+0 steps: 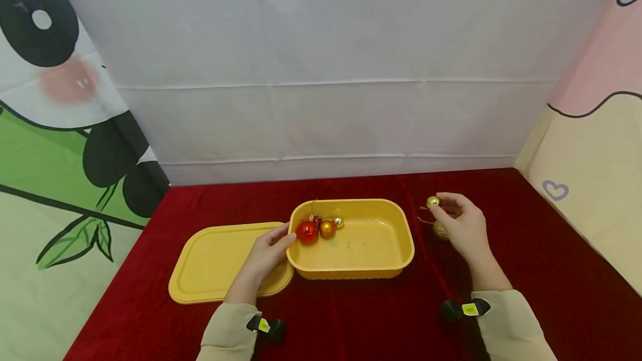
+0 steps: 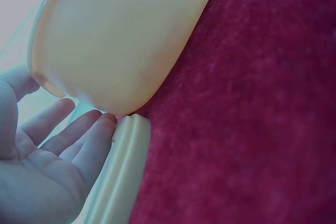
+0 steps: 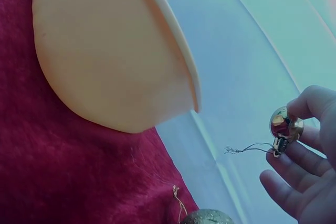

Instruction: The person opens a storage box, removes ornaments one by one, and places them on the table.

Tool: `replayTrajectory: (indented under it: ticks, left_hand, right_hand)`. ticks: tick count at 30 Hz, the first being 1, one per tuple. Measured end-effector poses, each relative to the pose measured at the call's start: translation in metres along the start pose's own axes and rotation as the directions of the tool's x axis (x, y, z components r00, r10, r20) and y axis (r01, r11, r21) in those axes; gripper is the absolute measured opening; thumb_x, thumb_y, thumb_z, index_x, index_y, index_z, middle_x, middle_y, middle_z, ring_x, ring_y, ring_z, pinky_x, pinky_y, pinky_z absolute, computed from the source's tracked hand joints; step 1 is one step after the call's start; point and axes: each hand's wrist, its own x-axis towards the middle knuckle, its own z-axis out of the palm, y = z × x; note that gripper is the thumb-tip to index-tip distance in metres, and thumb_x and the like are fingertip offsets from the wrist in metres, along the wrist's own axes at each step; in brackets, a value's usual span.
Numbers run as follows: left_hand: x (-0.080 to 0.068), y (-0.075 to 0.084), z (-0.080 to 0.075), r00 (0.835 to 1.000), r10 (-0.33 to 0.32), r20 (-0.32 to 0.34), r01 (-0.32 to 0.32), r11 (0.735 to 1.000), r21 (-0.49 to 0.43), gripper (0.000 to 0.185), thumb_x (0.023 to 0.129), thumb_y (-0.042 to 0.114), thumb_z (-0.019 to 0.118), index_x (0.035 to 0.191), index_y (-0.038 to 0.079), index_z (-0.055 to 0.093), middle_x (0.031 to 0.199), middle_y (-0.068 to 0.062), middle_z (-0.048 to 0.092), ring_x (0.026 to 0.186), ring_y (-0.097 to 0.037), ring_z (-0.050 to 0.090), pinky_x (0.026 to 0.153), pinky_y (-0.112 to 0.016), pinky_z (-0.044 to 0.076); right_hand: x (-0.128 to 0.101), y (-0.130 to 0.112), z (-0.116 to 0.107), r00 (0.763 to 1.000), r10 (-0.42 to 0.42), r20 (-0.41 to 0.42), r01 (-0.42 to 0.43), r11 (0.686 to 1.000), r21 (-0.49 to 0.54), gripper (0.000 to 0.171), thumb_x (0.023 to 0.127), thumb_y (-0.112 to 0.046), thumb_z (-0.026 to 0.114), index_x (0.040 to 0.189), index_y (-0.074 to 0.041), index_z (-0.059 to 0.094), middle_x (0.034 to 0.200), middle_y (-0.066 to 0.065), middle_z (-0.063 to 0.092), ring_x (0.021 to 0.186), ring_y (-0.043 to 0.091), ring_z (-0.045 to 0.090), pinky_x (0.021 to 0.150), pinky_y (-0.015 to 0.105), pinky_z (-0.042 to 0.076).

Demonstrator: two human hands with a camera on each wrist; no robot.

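Note:
A shiny gold Christmas bauble (image 1: 432, 201) is pinched between the thumb and fingers of my right hand (image 1: 463, 230), right of the yellow plastic box. Its thin string loop (image 3: 247, 149) hangs free in the right wrist view. Below that hand lies a glittery gold bauble (image 1: 439, 231) on the cloth. My left hand (image 1: 264, 254) holds the left end of the box (image 1: 351, 274), thumb at the rim and fingers against the outer wall. Inside the box, at its left, sit a red bauble (image 1: 307, 232), an orange-gold bauble (image 1: 327, 229) and a small shiny gold one (image 1: 339, 222).
The yellow lid (image 1: 213, 263) lies flat left of the box, partly under my left hand and forearm. Dark red cloth (image 1: 361, 322) covers the table. A white sheet (image 1: 341, 71) hangs behind, with printed cloths at both sides.

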Motion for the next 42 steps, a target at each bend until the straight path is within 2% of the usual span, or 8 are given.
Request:
replayTrajectory:
  ticks: [11, 13, 17, 20, 31, 42]
  left_hand:
    - [0.0, 0.0, 0.0, 1.0, 0.008, 0.001, -0.008, 1.0, 0.013, 0.054, 0.095, 0.026, 0.058, 0.143, 0.009, 0.041, 0.145, -0.018, 0.042, 0.121, -0.03, 0.054, 0.095, -0.036, 0.051]
    - [0.0, 0.0, 0.0, 1.0, 0.008, -0.001, -0.008, 1.0, 0.012, 0.054, 0.095, 0.026, 0.058, 0.143, 0.009, 0.041, 0.145, -0.018, 0.042, 0.121, -0.029, 0.054, 0.094, -0.036, 0.051]
    - [0.0, 0.0, 0.0, 1.0, 0.005, -0.003, -0.005, 1.0, 0.008, 0.055, 0.095, 0.027, 0.058, 0.144, 0.008, 0.041, 0.145, -0.018, 0.042, 0.121, -0.03, 0.054, 0.094, -0.035, 0.051]
    - [-0.001, 0.0, 0.0, 1.0, 0.005, 0.0, -0.005, 1.0, 0.003, 0.056, 0.094, 0.027, 0.058, 0.144, 0.008, 0.04, 0.146, -0.018, 0.041, 0.122, -0.031, 0.053, 0.095, -0.036, 0.051]
    - [-0.001, 0.0, 0.0, 1.0, 0.011, 0.011, -0.011, 1.0, -0.007, 0.055, 0.096, 0.026, 0.057, 0.144, 0.008, 0.039, 0.146, -0.019, 0.041, 0.122, -0.032, 0.053, 0.095, -0.036, 0.051]
    - [0.0, -0.001, 0.0, 1.0, 0.009, 0.004, -0.009, 1.0, -0.015, 0.055, 0.095, 0.026, 0.058, 0.144, 0.008, 0.04, 0.145, -0.019, 0.042, 0.12, -0.03, 0.054, 0.095, -0.036, 0.051]
  right_hand:
    - [0.004, 0.007, -0.014, 0.999, 0.03, -0.036, -0.03, 1.0, -0.004, 0.038, 0.091, -0.03, 0.063, 0.12, -0.006, 0.061, 0.111, 0.014, 0.065, 0.08, -0.015, 0.048, 0.067, 0.002, 0.043]
    - [0.004, 0.008, -0.018, 0.998, 0.046, -0.046, -0.046, 0.999, -0.001, 0.038, 0.09, -0.03, 0.063, 0.12, -0.006, 0.061, 0.106, 0.008, 0.065, 0.079, -0.014, 0.049, 0.063, 0.006, 0.046]
    - [0.005, 0.009, -0.024, 0.995, 0.081, -0.055, -0.078, 0.995, 0.063, 0.039, 0.09, -0.028, 0.064, 0.121, -0.005, 0.06, 0.089, -0.016, 0.06, 0.074, -0.012, 0.052, 0.054, 0.016, 0.053]
    - [0.005, 0.01, -0.028, 0.993, 0.094, -0.069, -0.089, 0.993, 0.078, 0.039, 0.089, -0.027, 0.065, 0.121, -0.004, 0.06, 0.081, -0.027, 0.053, 0.073, -0.011, 0.053, 0.054, 0.015, 0.053]
    - [0.009, 0.02, -0.039, 0.986, 0.124, -0.107, -0.125, 0.992, -0.002, 0.041, 0.09, -0.032, 0.063, 0.122, -0.006, 0.061, 0.082, -0.028, 0.05, 0.078, -0.01, 0.048, 0.063, 0.008, 0.042]
    - [0.012, 0.034, -0.049, 0.974, 0.173, -0.145, -0.173, 0.985, 0.013, 0.043, 0.09, -0.032, 0.064, 0.122, -0.004, 0.06, 0.08, -0.032, 0.048, 0.078, -0.011, 0.047, 0.063, 0.007, 0.041]
